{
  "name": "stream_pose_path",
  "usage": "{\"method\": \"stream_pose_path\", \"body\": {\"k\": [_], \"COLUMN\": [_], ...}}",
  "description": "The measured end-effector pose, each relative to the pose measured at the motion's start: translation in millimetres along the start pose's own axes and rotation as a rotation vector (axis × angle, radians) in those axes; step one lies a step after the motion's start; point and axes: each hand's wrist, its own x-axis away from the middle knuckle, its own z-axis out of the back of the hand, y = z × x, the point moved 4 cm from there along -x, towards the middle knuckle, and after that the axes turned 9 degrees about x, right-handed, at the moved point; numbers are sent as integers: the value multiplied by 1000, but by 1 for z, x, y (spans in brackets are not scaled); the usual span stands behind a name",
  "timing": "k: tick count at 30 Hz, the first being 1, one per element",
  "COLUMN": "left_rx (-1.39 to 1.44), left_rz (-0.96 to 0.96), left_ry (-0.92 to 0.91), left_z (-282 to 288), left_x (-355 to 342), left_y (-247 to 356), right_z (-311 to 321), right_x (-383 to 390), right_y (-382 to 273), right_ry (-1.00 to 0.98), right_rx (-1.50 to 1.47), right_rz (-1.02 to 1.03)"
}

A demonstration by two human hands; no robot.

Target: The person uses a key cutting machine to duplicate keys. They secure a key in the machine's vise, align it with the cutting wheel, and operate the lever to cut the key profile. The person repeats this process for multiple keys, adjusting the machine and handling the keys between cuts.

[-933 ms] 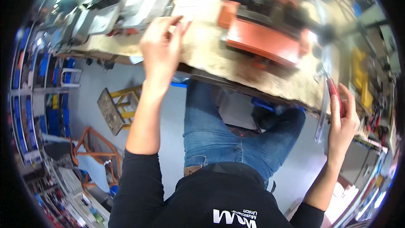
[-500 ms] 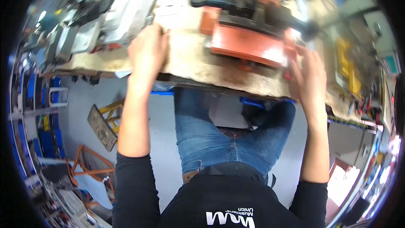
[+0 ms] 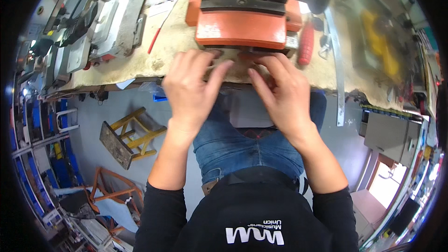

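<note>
From where I operate, the crowded parts of the tabletop are at its sides. On the right, a red handle lies just beside the vise, between it and a steel strip whose near end sticks out past the front edge. Farther right I see a yellow thing, too blurred to name. On the left, a thin red stick lies near a long pale metal block. Below, a stool with yellow legs tilts in my view, near a wooden chair.

At far left, shelves carry blue bins; something yellow shows among them, but the other contents are too small for me to tell.

The vise sits at the top middle of my view, near the front edge: a glossy orange body, black metal on top, a black handle reaching left and a round black knob right.

My 2 hands are at its lower front. The left hand and right hand both have curled fingers with the thumb standing off; I cannot tell whether the fingertips pinch anything.
</note>
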Motion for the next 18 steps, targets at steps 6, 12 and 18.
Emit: {"method": "stream_pose_path", "body": {"k": [6,12,18], "left_rx": [-203,-97,-41], "left_rz": [18,-42,-59], "left_ry": [101,190,193], "left_z": [-43,-50,-53], "left_x": [-3,5,5], "left_y": [20,13,8], "right_z": [10,43,43], "right_x": [14,34,20], "right_y": [9,22,19], "right_ry": [71,116,91], "right_rx": [-36,-7,21], "right_rz": [-57,-133,-57]}}
